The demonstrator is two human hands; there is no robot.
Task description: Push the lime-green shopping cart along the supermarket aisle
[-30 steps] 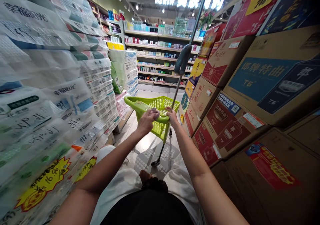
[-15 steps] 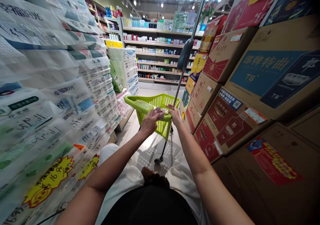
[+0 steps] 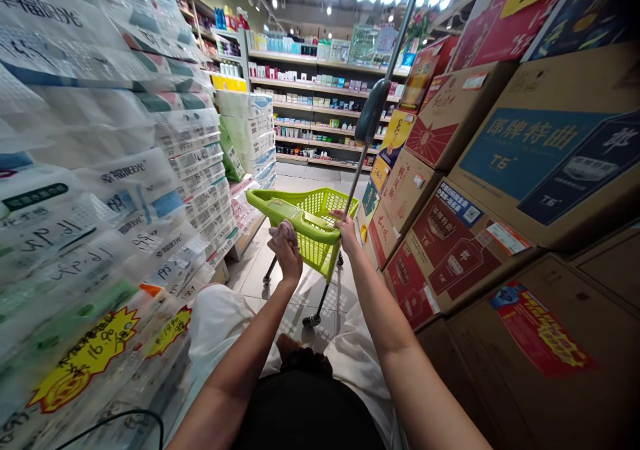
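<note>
A small green shopping cart point(image 3: 320, 203) on black casters stands in front of me. My left hand point(image 3: 287, 260) is closed around a crumpled greyish-pink cloth point(image 3: 285, 233), held at the near side of the cart below its handle bar. At the cart's near right corner, my right hand point(image 3: 349, 232) grips the rim, beside the base of a thin metal pole point(image 3: 356, 182). This pole leans up and to the right and carries a dark grey grip point(image 3: 373, 111). What the underside of my right fingers touches is hidden.
Stacked tissue packs point(image 3: 197, 170) with price signs point(image 3: 90, 353) line the left side. Cardboard cartons point(image 3: 500, 257) are piled along the right. A tiled floor point(image 3: 295, 320) runs between them toward shelves of small boxes point(image 3: 315, 83). A black cable point(image 3: 125, 413) lies at lower left.
My left hand has moved left and down with the cloth, from the cart's handle bar near the right corner to its near left side. My right hand stays at the corner.
</note>
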